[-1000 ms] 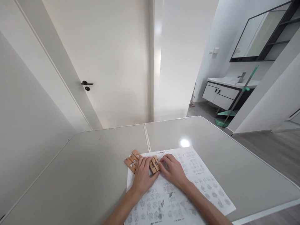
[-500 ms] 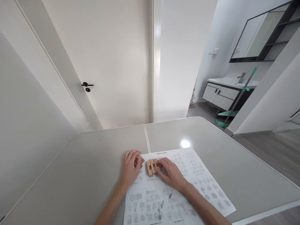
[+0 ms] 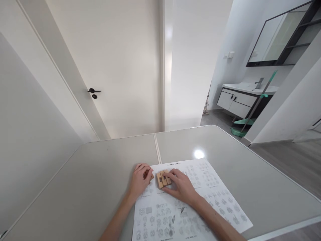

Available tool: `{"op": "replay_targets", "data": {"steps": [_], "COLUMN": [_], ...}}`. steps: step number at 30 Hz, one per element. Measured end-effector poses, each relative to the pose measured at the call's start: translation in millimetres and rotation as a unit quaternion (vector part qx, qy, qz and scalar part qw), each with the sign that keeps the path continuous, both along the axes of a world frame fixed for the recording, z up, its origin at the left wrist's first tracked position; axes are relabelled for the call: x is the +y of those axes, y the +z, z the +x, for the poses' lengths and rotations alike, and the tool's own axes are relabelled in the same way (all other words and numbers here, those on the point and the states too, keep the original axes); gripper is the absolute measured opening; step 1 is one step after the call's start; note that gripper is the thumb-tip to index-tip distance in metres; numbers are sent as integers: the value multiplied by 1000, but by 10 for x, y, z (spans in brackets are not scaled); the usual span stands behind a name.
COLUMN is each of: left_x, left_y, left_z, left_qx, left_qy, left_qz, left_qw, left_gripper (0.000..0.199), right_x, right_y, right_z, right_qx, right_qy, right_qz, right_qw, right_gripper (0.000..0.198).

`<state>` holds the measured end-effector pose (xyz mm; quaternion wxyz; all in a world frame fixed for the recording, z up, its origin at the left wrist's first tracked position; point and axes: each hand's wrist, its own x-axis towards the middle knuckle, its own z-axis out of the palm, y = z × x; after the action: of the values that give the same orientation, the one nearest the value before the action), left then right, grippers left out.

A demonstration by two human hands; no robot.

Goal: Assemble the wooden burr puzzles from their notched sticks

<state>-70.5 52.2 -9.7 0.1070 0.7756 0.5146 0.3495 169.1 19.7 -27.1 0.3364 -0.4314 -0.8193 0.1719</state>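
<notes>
A printed sheet of paper [image 3: 190, 201] with many small puzzle drawings lies on the table. On its upper left part, several notched wooden puzzle pieces [image 3: 162, 179] lie side by side in a small group. My right hand [image 3: 182, 185] is at the group's right side, its index finger on the top and its thumb at the near edge, pinching it. At the sheet's left edge, my left hand [image 3: 140, 179] curls its fingers round other wooden pieces [image 3: 151, 177], mostly hidden under the fingers.
The grey folding table [image 3: 100, 187] has a seam [image 3: 157, 147] running away from me. Behind it stands a white door [image 3: 125, 67] with a black handle [image 3: 94, 90]. Back right are a washbasin cabinet [image 3: 237, 100] and a green broom and dustpan [image 3: 238, 132].
My right thumb has slid left along the near edge of the wooden group, and its index finger now rests on top. More of the group's right side shows. My left fingers have shifted slightly.
</notes>
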Motion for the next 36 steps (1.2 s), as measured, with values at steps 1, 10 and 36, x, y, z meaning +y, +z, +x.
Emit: {"op": "replay_targets", "data": {"steps": [1,10,36], "left_x": [1,78,159], "left_y": [12,-69,-121], "left_z": [-11,-157,-350], "left_qx": [-6,-56,-215], "left_qy": [0,124,193], "left_qz": [-5,12,-42], "left_qw": [1000,991,957], "left_gripper": [29,28,30], "right_x": [5,186,162], "right_y": [-3,66,42], "right_z": [-17,-211,249], "right_qx": [-3,-57,126], "right_qy": [-6,-8,-13], "right_qz": [-1,1,-120], "right_qw": [1000,998,985], "right_gripper": [48,41,22]}}
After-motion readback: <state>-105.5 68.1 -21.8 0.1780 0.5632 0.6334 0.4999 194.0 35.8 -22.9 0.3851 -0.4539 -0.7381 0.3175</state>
